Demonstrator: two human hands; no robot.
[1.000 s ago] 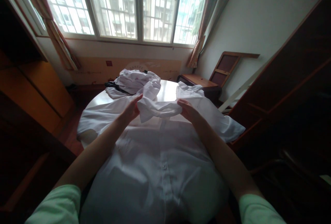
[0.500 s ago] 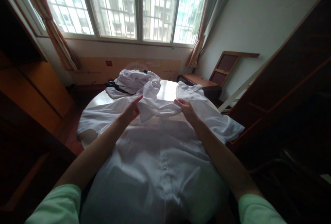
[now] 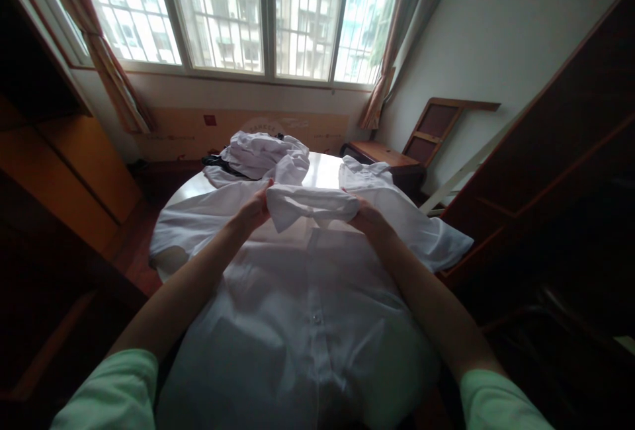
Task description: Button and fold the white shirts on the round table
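A white button-up shirt lies spread front side up over the round table, its hem toward me and its sleeves out to both sides. Its collar is lifted between my hands, folded down with both points showing. My left hand is closed on the collar's left end, thumb on top. At the right end, my right hand grips the collar from behind, its fingers partly hidden by the cloth.
A heap of crumpled white clothes sits at the table's far left. Another folded white garment lies at the far right. Beyond are a low wooden cabinet and a barred window. Dark wooden furniture stands on the right.
My right hand has shifted slightly right and toward me, its fingers now behind the collar's end. The collar looks straighter and flatter, with its right point now showing.
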